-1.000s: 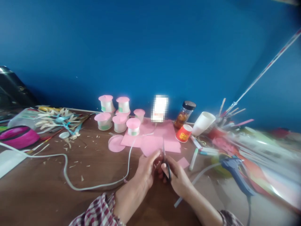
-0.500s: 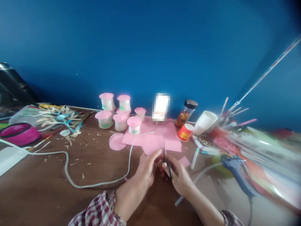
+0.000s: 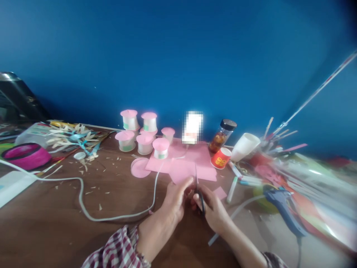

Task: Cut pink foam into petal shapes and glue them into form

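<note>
My left hand [image 3: 177, 199] pinches a piece of pink paper [image 3: 180, 172] by its near edge, with the thumb on top. In my right hand [image 3: 213, 208] is a pair of scissors [image 3: 202, 203] with black handles, its blades pointing away from me along the paper's right edge. Both hands are close together over the brown table. Behind the held piece lie larger pink sheets [image 3: 208, 172], which blend with it in colour. A round pink disc [image 3: 140, 167] lies to the left, and a small pink scrap [image 3: 220, 192] is just right of my right hand.
Several paper cups with pink tops [image 3: 161, 148] stand at the back left. A white cable [image 3: 117, 216] winds across the table. On the right are a red cup [image 3: 221, 158], a jar [image 3: 222, 136], a white cup [image 3: 245, 146], markers [image 3: 232, 190] and a blue glue gun [image 3: 287, 210].
The whole view shifts slightly as my head moves. Both hands keep nearly the same pose, with the scissors and the pink paper still held.
</note>
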`<action>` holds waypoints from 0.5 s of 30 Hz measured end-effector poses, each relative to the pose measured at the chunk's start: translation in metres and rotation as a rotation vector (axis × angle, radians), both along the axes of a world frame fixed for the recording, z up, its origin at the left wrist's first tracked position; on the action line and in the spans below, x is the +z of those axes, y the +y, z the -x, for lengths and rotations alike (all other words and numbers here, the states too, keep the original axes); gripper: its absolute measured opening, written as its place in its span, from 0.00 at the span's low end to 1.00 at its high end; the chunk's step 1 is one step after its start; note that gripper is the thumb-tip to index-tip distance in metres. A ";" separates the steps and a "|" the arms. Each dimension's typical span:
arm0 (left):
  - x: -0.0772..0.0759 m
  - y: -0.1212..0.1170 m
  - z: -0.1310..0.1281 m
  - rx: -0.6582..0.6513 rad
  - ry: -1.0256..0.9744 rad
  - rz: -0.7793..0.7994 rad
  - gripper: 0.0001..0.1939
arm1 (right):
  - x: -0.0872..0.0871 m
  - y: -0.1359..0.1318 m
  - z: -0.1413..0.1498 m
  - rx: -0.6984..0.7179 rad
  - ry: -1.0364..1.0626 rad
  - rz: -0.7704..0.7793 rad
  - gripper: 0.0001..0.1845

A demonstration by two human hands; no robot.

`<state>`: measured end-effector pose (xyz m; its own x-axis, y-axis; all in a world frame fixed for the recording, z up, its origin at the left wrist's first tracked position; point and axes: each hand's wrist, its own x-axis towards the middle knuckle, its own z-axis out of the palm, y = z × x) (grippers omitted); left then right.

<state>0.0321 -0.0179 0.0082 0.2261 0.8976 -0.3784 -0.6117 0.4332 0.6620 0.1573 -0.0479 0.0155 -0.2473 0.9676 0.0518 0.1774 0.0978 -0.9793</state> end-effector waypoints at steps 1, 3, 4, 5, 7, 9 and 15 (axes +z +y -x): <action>0.003 0.000 0.000 0.004 0.005 0.012 0.11 | 0.000 0.000 0.000 -0.003 0.002 0.005 0.19; 0.011 0.000 -0.002 0.012 0.014 0.039 0.12 | 0.001 0.000 0.000 -0.001 0.006 0.011 0.19; 0.015 0.000 -0.003 0.012 0.017 0.052 0.12 | 0.001 0.000 0.000 0.000 0.005 0.009 0.19; 0.017 0.000 -0.004 0.015 0.017 0.063 0.12 | 0.001 -0.001 0.000 0.001 0.002 0.003 0.19; 0.021 0.000 -0.005 0.028 0.012 0.085 0.12 | 0.002 0.000 0.000 0.004 -0.009 -0.012 0.19; 0.021 0.001 -0.005 0.041 0.006 0.101 0.12 | 0.002 0.000 0.001 0.001 -0.018 -0.015 0.19; 0.019 0.000 -0.005 0.017 0.012 0.079 0.13 | -0.001 0.000 0.000 -0.011 -0.010 0.032 0.20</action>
<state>0.0368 -0.0174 0.0273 0.2062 0.8686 -0.4506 -0.6112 0.4739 0.6339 0.1568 -0.0477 0.0145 -0.2369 0.9714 0.0188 0.1883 0.0648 -0.9800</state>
